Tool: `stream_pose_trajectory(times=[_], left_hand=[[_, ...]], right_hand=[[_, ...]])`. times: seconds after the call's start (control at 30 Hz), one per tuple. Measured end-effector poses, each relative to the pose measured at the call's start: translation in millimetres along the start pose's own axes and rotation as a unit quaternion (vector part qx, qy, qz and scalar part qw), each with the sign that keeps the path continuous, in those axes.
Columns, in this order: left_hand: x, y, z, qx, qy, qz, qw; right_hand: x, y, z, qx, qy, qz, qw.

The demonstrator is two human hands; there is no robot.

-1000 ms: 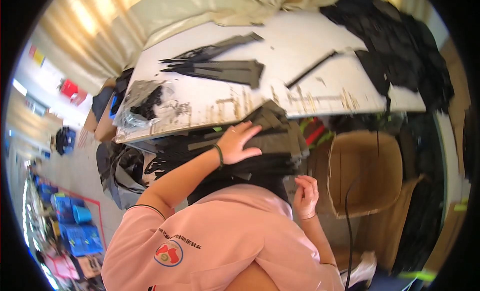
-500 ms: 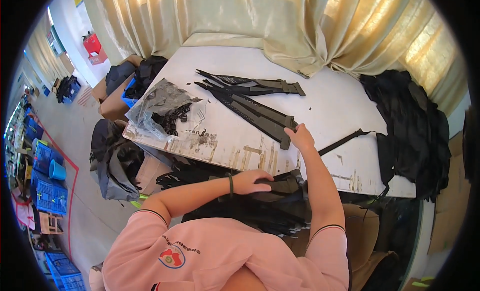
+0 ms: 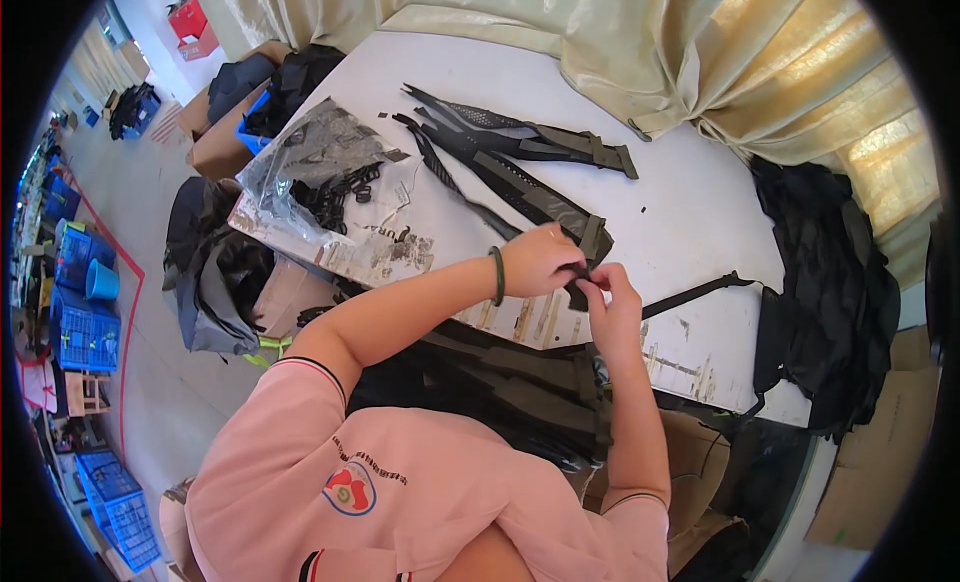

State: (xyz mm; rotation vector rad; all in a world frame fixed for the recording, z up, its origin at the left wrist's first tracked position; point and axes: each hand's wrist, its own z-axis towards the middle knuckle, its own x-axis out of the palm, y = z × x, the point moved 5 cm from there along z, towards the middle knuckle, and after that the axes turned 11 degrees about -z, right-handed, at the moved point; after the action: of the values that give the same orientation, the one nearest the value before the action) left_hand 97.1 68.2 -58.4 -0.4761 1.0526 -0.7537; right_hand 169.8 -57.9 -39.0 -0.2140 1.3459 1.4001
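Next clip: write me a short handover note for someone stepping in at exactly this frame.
Left hand: closed on the end of a black strap at the near edge of the white table.
Right hand: pinching the same strap end, fingertips meeting the left hand's.
More black straps lie fanned out farther back; a clear bag of small black parts sits to the left; black fabric is piled at the right.
Done: one strap drawn to the edge.
Left: cannot tell what is being fitted; the other straps lie untouched.

Single head view, from above the person's shoulders, looking steeply down at the white table (image 3: 690,212), close over the hands at its near edge, curtain (image 3: 640,52) beyond its far edge, floor left of it.
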Motion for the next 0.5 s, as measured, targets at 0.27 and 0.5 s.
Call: stream_pose_trajectory(times=[0.27, 0.5], left_hand=[[36.7, -3.9, -18.8, -0.215, -0.066, -0.318, 0.921], [43.8, -3.8, -47.1, -0.223, -0.079, -0.332, 0.913]], right_hand=[[-9.8, 37.2, -41.9, -0.074, -0.059, -0.22, 0.971], [12.1, 10.1, -52.7, -0.05, 0.022, -0.2, 0.978]])
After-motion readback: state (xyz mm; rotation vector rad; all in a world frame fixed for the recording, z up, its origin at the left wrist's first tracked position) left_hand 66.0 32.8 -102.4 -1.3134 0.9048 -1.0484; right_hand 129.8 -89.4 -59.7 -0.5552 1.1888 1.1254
